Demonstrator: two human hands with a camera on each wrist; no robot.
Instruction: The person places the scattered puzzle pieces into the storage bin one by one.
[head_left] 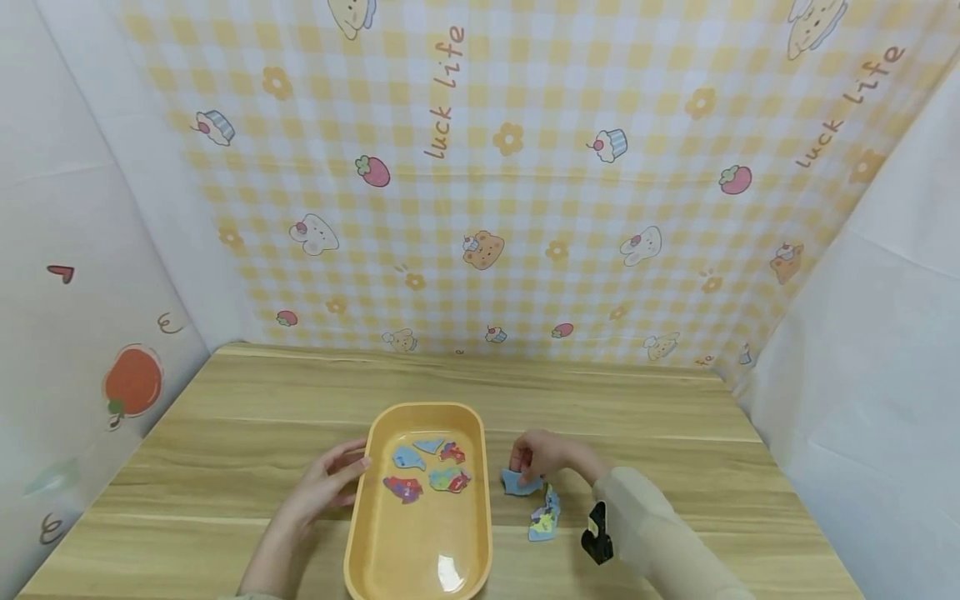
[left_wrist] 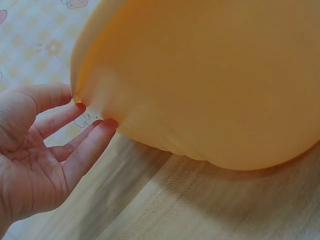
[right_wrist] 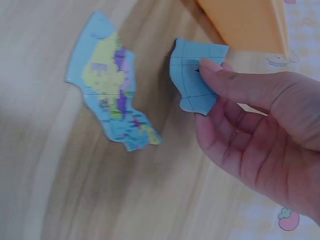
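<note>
My left hand (head_left: 327, 483) grips the left side of a yellow-orange tray (head_left: 412, 546), thumb at the rim and fingertips against the outer wall, as the left wrist view shows. To the right of the tray, my right hand (head_left: 547, 452) pinches a blue map puzzle piece (right_wrist: 186, 75) with thin dark lines between thumb and fingers. Close by on the table lies another map puzzle piece (right_wrist: 107, 75), blue with yellow and purple areas. Inside the tray are several puzzle pieces, among them a blue one (head_left: 408, 457) and a red-and-purple one (head_left: 405, 489).
The wooden table (head_left: 645, 417) runs back to a yellow checked cloth (head_left: 525, 192) with printed cartoons. White cloth walls stand at left and right. A black object (head_left: 597, 535) sits at my right wrist.
</note>
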